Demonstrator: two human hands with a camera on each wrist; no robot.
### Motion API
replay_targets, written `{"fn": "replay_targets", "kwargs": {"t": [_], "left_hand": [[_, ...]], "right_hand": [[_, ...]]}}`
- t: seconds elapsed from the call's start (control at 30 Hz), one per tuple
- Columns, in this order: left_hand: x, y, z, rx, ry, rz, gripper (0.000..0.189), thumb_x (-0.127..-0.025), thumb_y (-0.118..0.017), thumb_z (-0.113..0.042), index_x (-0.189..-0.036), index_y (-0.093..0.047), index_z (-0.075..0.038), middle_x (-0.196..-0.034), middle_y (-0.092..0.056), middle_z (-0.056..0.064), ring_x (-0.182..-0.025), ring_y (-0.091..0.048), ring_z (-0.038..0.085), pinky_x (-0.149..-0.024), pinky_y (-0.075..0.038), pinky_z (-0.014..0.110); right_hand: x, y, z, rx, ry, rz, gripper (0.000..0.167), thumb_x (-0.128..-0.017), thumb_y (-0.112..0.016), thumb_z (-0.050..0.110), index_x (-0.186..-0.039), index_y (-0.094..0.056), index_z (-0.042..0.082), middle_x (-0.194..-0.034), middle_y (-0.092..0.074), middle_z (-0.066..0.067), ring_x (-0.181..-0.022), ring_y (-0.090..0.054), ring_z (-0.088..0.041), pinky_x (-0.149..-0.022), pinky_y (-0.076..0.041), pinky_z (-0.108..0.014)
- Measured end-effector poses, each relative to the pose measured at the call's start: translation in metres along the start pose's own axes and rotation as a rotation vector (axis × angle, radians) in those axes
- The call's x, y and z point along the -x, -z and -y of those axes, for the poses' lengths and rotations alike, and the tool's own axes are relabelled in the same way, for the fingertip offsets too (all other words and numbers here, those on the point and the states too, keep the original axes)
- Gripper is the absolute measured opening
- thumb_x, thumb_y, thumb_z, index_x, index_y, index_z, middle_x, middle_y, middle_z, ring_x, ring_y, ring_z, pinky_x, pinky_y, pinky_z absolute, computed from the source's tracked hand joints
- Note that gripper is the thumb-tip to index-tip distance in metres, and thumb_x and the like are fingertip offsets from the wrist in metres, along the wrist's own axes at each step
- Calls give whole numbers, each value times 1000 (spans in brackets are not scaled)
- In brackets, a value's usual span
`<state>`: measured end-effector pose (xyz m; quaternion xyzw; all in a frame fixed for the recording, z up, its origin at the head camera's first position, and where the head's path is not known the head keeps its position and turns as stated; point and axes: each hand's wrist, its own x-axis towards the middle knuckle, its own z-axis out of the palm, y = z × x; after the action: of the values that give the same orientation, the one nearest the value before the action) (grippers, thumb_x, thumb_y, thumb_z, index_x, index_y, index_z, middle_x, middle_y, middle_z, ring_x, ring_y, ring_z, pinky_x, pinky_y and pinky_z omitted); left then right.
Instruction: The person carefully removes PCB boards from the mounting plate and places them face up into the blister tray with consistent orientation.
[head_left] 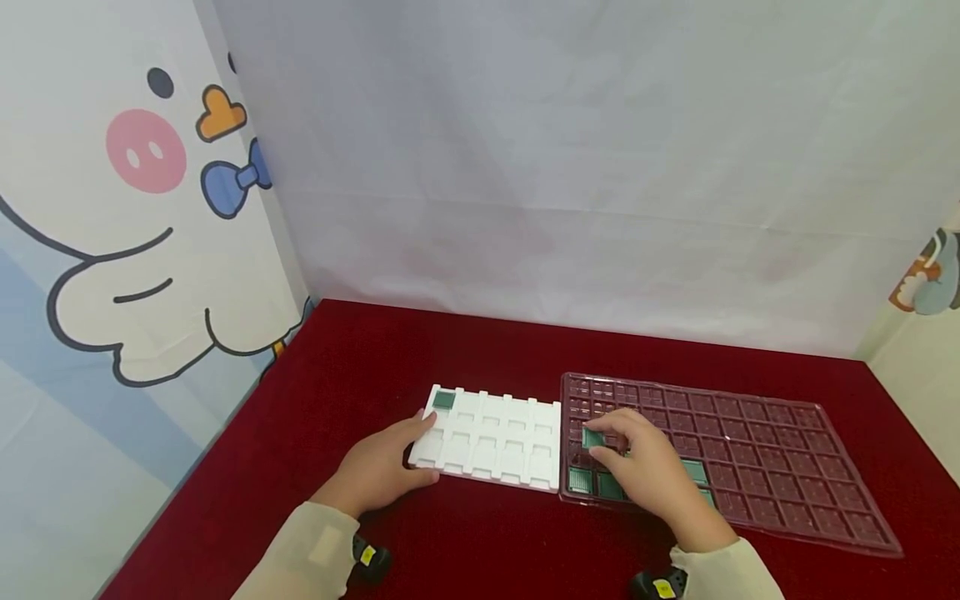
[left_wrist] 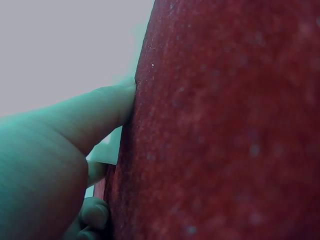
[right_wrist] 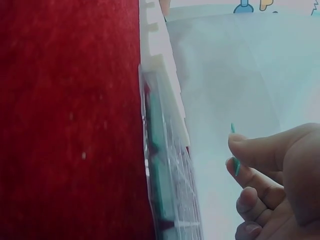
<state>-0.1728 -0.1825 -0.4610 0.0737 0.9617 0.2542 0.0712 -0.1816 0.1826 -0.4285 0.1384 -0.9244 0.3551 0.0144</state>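
Note:
My left hand holds the left end of a white compartment tray, thumb at the near edge and fingers at the far side. One green square chip sits in that tray's far left pocket. Between thumb and fingertip my right hand pinches another thin green chip, over the left part of a clear plastic tray. The right wrist view shows this chip edge-on, raised above the tray. Several green chips lie in the clear tray's near pockets, some partly hidden by the right hand.
A dark red cloth covers the table. The two trays lie side by side, close together. A pale curtain hangs behind, and a cartoon-printed sheet stands on the left. The clear tray reaches toward the table's right side.

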Motion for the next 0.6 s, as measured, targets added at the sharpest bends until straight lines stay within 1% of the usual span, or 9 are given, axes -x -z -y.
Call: {"fn": "replay_targets", "kwargs": {"t": [0.07,0.17,0.27,0.33,0.4,0.5,0.6], "left_hand": [[0,0,0,1,-3,1,84,-85,-85,-33,-158,-45,-19,-163,-39,3,-145,-42,27,-115,-39,52],[0,1,0,-1,-5,5,84,-86,-85,-33,-159,-44,-20,-164,-39,3,-145,-42,27,-115,-39,52],[0,2,0,-7,-4,10,84,-86,-84,-34,-159,-44,-20,-164,-39,3,-146,-42,27,-115,-38,52],[0,2,0,-12,-1,12,84,-86,-84,-34,-159,-44,-20,-164,-39,3,-146,-42,27,-114,-39,52],[0,2,-1,-14,3,11,84,-86,-84,-33,-159,-44,-20,-163,-39,3,-145,-42,27,-114,-39,52],[0,0,-1,-9,5,11,84,-86,-85,-33,-158,-45,-20,-163,-39,3,-145,-43,27,-114,-39,52],[0,1,-1,-9,5,12,84,-86,-85,-33,-158,-44,-20,-163,-39,3,-145,-43,27,-114,-39,52]], "right_hand": [[1,1,-1,4,-7,-2,28,-95,-75,9,-123,-74,11,-126,-64,-5,-86,-50,-18,-69,-45,-36],[1,3,-3,12,-13,-6,29,-95,-75,9,-123,-74,10,-127,-64,-7,-89,-52,-20,-72,-47,-39],[3,5,-6,19,-10,-4,29,-95,-75,9,-124,-73,10,-129,-64,-8,-101,-60,-26,-81,-53,-47],[3,6,-9,21,-7,-6,29,-95,-75,9,-124,-73,10,-129,-64,-8,-109,-61,-29,-87,-53,-51],[4,6,-11,26,-6,-9,29,-95,-75,9,-124,-73,10,-129,-64,-8,-112,-62,-30,-89,-53,-52],[5,6,-15,25,-18,-8,30,-95,-75,9,-124,-73,11,-128,-64,-7,-99,-59,-25,-80,-53,-45],[6,6,-18,32,-33,-2,31,-94,-75,9,-125,-73,11,-127,-64,-6,-91,-55,-20,-73,-49,-39]]}}
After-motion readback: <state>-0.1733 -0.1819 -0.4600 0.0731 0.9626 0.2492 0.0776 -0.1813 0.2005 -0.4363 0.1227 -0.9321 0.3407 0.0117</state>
